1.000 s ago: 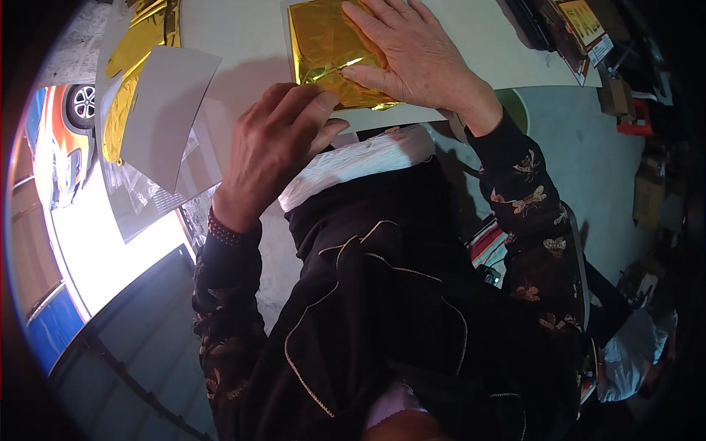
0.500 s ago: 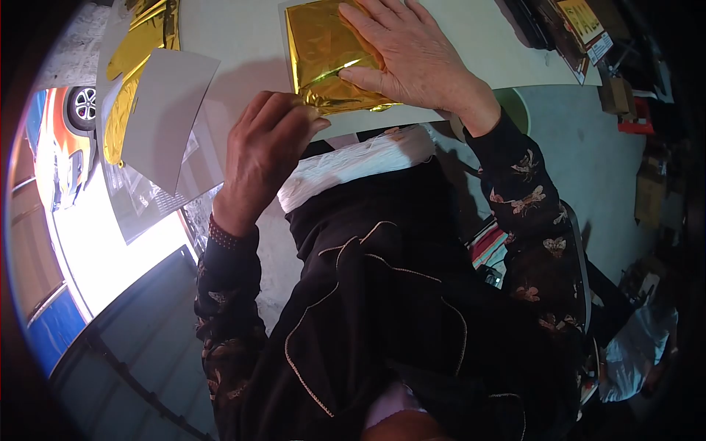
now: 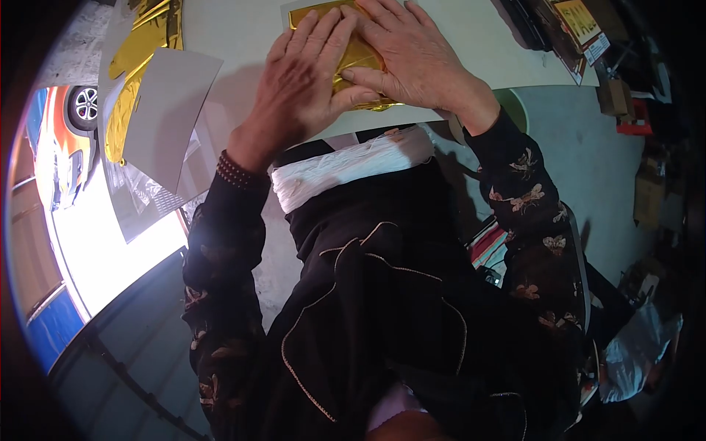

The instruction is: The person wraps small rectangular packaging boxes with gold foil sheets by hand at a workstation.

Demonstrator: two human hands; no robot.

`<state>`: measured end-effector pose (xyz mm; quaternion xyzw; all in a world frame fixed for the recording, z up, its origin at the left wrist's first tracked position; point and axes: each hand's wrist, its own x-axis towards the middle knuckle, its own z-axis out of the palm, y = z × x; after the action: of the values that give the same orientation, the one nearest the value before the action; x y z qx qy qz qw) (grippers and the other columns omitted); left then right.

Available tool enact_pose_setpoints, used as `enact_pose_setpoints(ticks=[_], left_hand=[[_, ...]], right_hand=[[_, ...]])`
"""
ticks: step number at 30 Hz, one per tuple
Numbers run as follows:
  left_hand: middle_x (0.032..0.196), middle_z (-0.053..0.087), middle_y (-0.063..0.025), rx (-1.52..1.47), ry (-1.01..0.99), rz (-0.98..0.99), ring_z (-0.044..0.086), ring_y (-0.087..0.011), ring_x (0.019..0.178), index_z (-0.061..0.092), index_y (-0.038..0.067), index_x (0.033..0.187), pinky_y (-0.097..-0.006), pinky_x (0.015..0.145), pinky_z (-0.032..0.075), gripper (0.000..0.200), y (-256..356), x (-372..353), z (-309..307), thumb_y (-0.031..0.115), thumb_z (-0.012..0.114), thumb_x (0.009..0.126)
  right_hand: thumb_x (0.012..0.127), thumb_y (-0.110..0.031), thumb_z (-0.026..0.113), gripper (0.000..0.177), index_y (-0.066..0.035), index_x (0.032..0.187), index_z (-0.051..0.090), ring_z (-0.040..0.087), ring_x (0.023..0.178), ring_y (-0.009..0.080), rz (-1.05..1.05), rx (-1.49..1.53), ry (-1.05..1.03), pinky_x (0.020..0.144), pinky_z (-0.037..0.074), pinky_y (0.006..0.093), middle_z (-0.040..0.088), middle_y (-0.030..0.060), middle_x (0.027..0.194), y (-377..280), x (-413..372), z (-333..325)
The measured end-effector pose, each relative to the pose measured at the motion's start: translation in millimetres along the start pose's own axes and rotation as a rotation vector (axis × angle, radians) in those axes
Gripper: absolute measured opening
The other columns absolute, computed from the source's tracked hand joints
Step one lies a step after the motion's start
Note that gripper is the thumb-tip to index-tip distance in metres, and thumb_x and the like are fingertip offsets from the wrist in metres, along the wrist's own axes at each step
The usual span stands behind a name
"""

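Note:
A shiny gold foil sheet [image 3: 360, 57] lies on the pale table, largely covered by my two hands. My left hand [image 3: 305, 77] rests flat over the foil's left part, fingers stretched toward the far side. My right hand [image 3: 408, 55] presses flat on the right part with its fingers spread. The two thumbs come close together near the foil's front edge. What lies beneath the foil cannot be made out. Neither hand grips anything.
More gold foil [image 3: 151, 44] and a grey card [image 3: 173, 110] lie on the table's left side. Dark items and a printed box [image 3: 577, 26] stand at the back right. A white cloth bundle [image 3: 353, 165] rests across my lap at the table's front edge.
My left hand has moved up and right from the foil's front left corner, unfolding from closed fingers to lying flat on the foil. My right hand has stayed in place.

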<state>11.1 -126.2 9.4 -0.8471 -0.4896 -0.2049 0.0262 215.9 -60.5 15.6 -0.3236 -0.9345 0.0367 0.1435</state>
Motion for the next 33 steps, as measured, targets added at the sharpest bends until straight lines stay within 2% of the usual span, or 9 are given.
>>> enact_pose_setpoints(ticks=[1, 4, 10, 16, 19, 22, 25, 28, 33], left_hand=[[0.157, 0.041, -0.0218, 0.007, 0.04, 0.017, 0.037, -0.0395, 0.147, 0.036, 0.004, 0.155, -0.0488, 0.122, 0.027, 0.06, -4, -3, 1, 0.033, 0.054, 0.105], [0.155, 0.045, -0.0206, 0.091, 0.015, -0.032, 0.04, -0.0372, 0.146, 0.043, 0.002, 0.15, -0.0474, 0.12, 0.028, 0.059, -9, -11, -7, 0.038, 0.055, 0.105], [0.158, 0.041, -0.0199, 0.088, 0.044, -0.012, 0.037, -0.0359, 0.148, 0.034, 0.003, 0.154, -0.048, 0.122, 0.026, 0.055, -21, -25, -8, 0.028, 0.05, 0.107], [0.158, 0.041, -0.0184, 0.055, 0.062, -0.008, 0.037, -0.0361, 0.148, 0.039, 0.005, 0.152, -0.0482, 0.122, 0.026, 0.051, -21, -26, -7, 0.026, 0.051, 0.107], [0.156, 0.043, -0.0163, 0.033, 0.023, -0.082, 0.036, -0.0364, 0.148, 0.041, 0.009, 0.152, -0.0492, 0.122, 0.027, 0.052, -14, -22, -11, 0.016, 0.058, 0.103], [0.144, 0.054, -0.0145, 0.019, 0.128, -0.028, 0.049, -0.0362, 0.138, 0.054, 0.01, 0.142, -0.0473, 0.112, 0.042, 0.05, -12, -25, -11, 0.0, 0.064, 0.094], [0.125, 0.066, -0.0123, -0.365, 0.07, -0.133, 0.064, -0.0336, 0.118, 0.065, 0.005, 0.124, -0.0428, 0.096, 0.054, 0.041, -3, -32, -17, -0.008, 0.07, 0.086], [0.11, 0.071, -0.0107, -0.19, 0.206, -0.08, 0.069, -0.0314, 0.102, 0.069, 0.002, 0.109, -0.0397, 0.085, 0.058, 0.027, 12, -39, -20, -0.003, 0.075, 0.083], [0.107, 0.071, -0.0101, -0.193, 0.159, -0.099, 0.068, -0.0313, 0.103, 0.069, 0.003, 0.107, -0.0405, 0.087, 0.057, 0.028, 30, -43, -30, 0.005, 0.079, 0.082]], right_hand=[[0.092, -0.054, 0.062, 0.087, 0.002, 0.154, 0.037, 0.031, 0.149, 0.0423, -0.004, -0.001, -0.002, 0.122, 0.025, 0.0556, 0.037, 0.0258, 0.158, 0, -1, -2], [0.092, -0.053, 0.062, 0.086, 0.003, 0.154, 0.037, 0.031, 0.149, 0.0424, -0.023, -0.01, 0.008, 0.122, 0.024, 0.056, 0.037, 0.0258, 0.158, -1, -1, -5], [0.093, -0.052, 0.062, 0.086, 0.003, 0.154, 0.035, 0.031, 0.149, 0.0418, -0.004, -0.051, 0.006, 0.122, 0.024, 0.0571, 0.036, 0.0255, 0.158, 0, -2, 0], [0.094, -0.051, 0.061, 0.084, 0.002, 0.154, 0.035, 0.031, 0.149, 0.0411, 0.007, -0.041, -0.005, 0.121, 0.024, 0.0584, 0.036, 0.0253, 0.158, 6, -6, -5], [0.094, -0.051, 0.061, 0.083, 0.002, 0.154, 0.036, 0.031, 0.149, 0.0407, 0.012, -0.041, -0.015, 0.121, 0.024, 0.0592, 0.036, 0.025, 0.158, 6, -7, -7], [0.095, -0.051, 0.06, 0.083, 0.002, 0.154, 0.036, 0.03, 0.149, 0.0405, 0.015, -0.043, -0.009, 0.121, 0.024, 0.0598, 0.036, 0.0247, 0.158, 6, -7, -5], [0.095, -0.051, 0.06, 0.082, 0.001, 0.154, 0.036, 0.03, 0.149, 0.0404, 0.023, -0.044, -0.012, 0.121, 0.024, 0.0601, 0.035, 0.0247, 0.158, 5, -7, -5], [0.095, -0.052, 0.06, 0.082, 0.002, 0.154, 0.037, 0.031, 0.149, 0.0404, 0.029, -0.044, -0.016, 0.121, 0.025, 0.0601, 0.035, 0.0252, 0.158, 3, -7, -8], [0.095, -0.053, 0.06, 0.083, 0.002, 0.153, 0.037, 0.031, 0.149, 0.0405, 0.017, -0.043, 0.008, 0.12, 0.025, 0.0599, 0.037, 0.026, 0.158, 5, -7, -5]])
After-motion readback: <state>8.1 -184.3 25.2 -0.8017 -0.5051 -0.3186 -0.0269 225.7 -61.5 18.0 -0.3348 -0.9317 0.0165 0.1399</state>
